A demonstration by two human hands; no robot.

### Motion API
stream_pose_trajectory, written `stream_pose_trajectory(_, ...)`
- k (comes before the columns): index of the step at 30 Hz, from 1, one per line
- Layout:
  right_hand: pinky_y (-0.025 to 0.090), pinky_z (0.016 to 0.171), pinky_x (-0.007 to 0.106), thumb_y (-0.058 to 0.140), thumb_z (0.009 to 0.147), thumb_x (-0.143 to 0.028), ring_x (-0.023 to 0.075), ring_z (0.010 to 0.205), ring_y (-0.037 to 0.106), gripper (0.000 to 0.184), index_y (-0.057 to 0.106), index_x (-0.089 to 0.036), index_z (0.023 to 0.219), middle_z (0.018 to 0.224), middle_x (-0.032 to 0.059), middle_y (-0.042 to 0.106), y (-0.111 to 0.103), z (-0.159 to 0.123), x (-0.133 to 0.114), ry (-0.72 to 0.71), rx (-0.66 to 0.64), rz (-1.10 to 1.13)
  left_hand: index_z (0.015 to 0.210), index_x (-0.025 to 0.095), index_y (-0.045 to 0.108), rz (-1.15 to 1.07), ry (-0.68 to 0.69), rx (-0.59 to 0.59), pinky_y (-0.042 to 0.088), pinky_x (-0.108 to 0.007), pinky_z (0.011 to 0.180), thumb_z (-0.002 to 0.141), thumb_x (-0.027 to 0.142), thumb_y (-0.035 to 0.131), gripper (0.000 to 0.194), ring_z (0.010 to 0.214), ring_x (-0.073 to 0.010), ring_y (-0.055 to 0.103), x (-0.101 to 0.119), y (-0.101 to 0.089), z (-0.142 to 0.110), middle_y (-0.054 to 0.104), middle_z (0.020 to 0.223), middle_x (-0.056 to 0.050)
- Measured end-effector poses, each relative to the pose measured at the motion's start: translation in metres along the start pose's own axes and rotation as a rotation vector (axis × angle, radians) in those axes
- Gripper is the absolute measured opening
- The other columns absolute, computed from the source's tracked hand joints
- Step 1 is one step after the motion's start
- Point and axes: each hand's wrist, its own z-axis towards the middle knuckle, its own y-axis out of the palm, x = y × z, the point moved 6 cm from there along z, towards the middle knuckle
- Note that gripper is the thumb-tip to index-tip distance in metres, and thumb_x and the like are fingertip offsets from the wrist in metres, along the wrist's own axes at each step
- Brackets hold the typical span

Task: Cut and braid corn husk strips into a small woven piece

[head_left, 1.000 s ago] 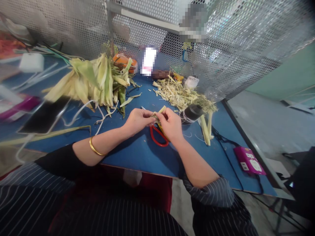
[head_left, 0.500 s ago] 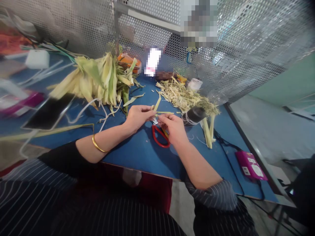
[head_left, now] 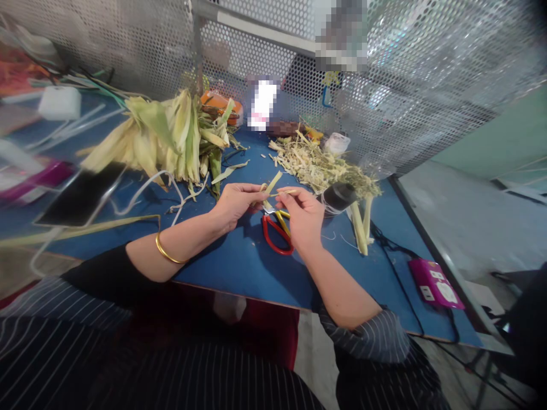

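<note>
Pale green-yellow corn husk strips [head_left: 273, 181] stand out from the pinch of my left hand [head_left: 236, 206], whose thumb and fingers are closed on them. My right hand [head_left: 302, 217] pinches a thin end of husk just to the right, a short gap from the left fingertips. Under the hands lies a pair of scissors [head_left: 277, 242] with red and yellow handles, its blades partly covered. Close beyond my right hand, a black thread cone [head_left: 338, 198] leans with pale thread wound round it.
A bundle of corn husks [head_left: 171, 139] lies at the left, shredded husk scraps [head_left: 307, 159] at the back right. A dark phone [head_left: 81, 193] with a white cable is on the left; a purple power strip [head_left: 436, 283] is at the right edge. Perforated metal panels [head_left: 265, 51] stand behind.
My hands were together on the husk a second ago; now they are slightly apart, with a thin husk piece drawn between them. The scissors show more from under my right hand.
</note>
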Motion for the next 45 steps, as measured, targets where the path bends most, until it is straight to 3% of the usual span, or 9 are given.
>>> stream_pose_trajectory(4, 0.051, 0.074, 0.032, 0.061, 0.08, -0.03, 0.0137, 0.071, 0.059, 0.011, 0.069, -0.023, 0.083, 0.092, 0.0031, 0.065, 0.002, -0.002, -0.013, -0.161, -0.05, -0.135, 0.081, 0.014, 0.075, 0.063, 0.078, -0.084, 0.044, -0.023, 0.056, 0.065, 0.024, 0.077, 0.02, 0.051, -0.006, 0.052, 0.004, 0.006, -0.004, 0.065, 0.065, -0.002)
stream_pose_trajectory(9, 0.05, 0.063, 0.028, 0.059, 0.08, -0.034, 0.011, 0.06, 0.056, 0.019, 0.062, -0.021, 0.094, 0.082, 0.001, 0.066, 0.002, 0.002, 0.0, 0.006, -0.052, -0.035, 0.086, 0.015, 0.075, 0.136, 0.188, -0.158, 0.046, -0.022, 0.059, 0.069, 0.03, 0.073, 0.023, 0.058, -0.007, 0.055, 0.005, 0.011, -0.005, 0.07, 0.076, -0.003)
stream_pose_trajectory(13, 0.046, 0.06, 0.025, 0.064, 0.076, -0.034, 0.0103, 0.06, 0.054, 0.016, 0.06, -0.019, 0.08, 0.072, -0.0011, 0.062, 0.0, 0.002, 0.002, -0.01, -0.017, 0.015, 0.088, 0.012, 0.068, 0.203, 0.261, -0.099, 0.049, -0.024, 0.061, 0.068, 0.031, 0.074, 0.027, 0.059, -0.0096, 0.058, 0.004, 0.009, -0.003, 0.067, 0.07, -0.003)
stream_pose_trajectory(18, 0.045, 0.064, 0.026, 0.062, 0.077, -0.033, 0.0119, 0.064, 0.052, 0.015, 0.063, -0.019, 0.077, 0.071, -0.0006, 0.061, 0.0, -0.001, 0.0, -0.044, -0.005, -0.129, 0.077, 0.014, 0.059, 0.304, 0.325, -0.003, 0.048, -0.025, 0.056, 0.068, 0.029, 0.072, 0.022, 0.056, -0.0119, 0.06, 0.005, 0.005, -0.002, 0.063, 0.063, -0.002)
stream_pose_trajectory(23, 0.044, 0.07, 0.028, 0.06, 0.078, -0.031, 0.0141, 0.07, 0.054, 0.015, 0.065, -0.018, 0.075, 0.077, 0.0026, 0.063, -0.002, 0.0, -0.002, -0.07, -0.013, -0.378, 0.078, 0.016, 0.06, 0.44, 0.418, 0.063, 0.044, -0.024, 0.055, 0.07, 0.029, 0.069, 0.018, 0.057, -0.0112, 0.058, 0.009, 0.001, -0.002, 0.063, 0.066, -0.002)
stream_pose_trajectory(30, 0.042, 0.068, 0.029, 0.062, 0.074, -0.029, 0.0141, 0.066, 0.053, 0.014, 0.065, -0.018, 0.067, 0.07, 0.0014, 0.062, -0.003, 0.003, 0.008, 0.013, -0.074, -0.428, 0.079, 0.017, 0.063, 0.63, 0.468, 0.088, 0.038, -0.024, 0.056, 0.072, 0.029, 0.066, 0.015, 0.058, -0.0109, 0.052, 0.015, 0.003, -0.008, 0.064, 0.067, -0.001)
stream_pose_trajectory(38, 0.044, 0.066, 0.03, 0.059, 0.078, -0.032, 0.0159, 0.066, 0.058, 0.014, 0.065, -0.02, 0.074, 0.072, 0.0021, 0.067, -0.004, 0.0, 0.004, -0.032, -0.046, -0.508, 0.079, 0.018, 0.064, 0.756, 0.509, 0.064, 0.035, -0.023, 0.057, 0.074, 0.028, 0.063, 0.011, 0.061, -0.0122, 0.052, 0.019, 0.01, -0.018, 0.065, 0.069, -0.001)
stream_pose_trajectory(42, 0.048, 0.066, 0.031, 0.064, 0.075, -0.03, 0.0164, 0.064, 0.062, 0.017, 0.06, -0.021, 0.089, 0.072, 0.0005, 0.066, -0.006, 0.001, 0.004, -0.027, 0.001, -0.405, 0.078, 0.019, 0.065, 0.831, 0.548, 0.056, 0.032, -0.023, 0.056, 0.075, 0.026, 0.06, 0.008, 0.06, -0.0121, 0.05, 0.021, 0.012, -0.021, 0.064, 0.068, -0.001)
stream_pose_trajectory(45, 0.05, 0.065, 0.032, 0.062, 0.076, -0.029, 0.0163, 0.061, 0.064, 0.019, 0.06, -0.021, 0.093, 0.071, 0.0, 0.065, -0.003, 0.004, 0.007, 0.005, -0.072, -0.301, 0.079, 0.021, 0.066, 0.903, 0.575, 0.044, 0.029, -0.023, 0.055, 0.076, 0.025, 0.059, 0.009, 0.057, -0.012, 0.048, 0.024, 0.014, -0.023, 0.063, 0.065, 0.001)
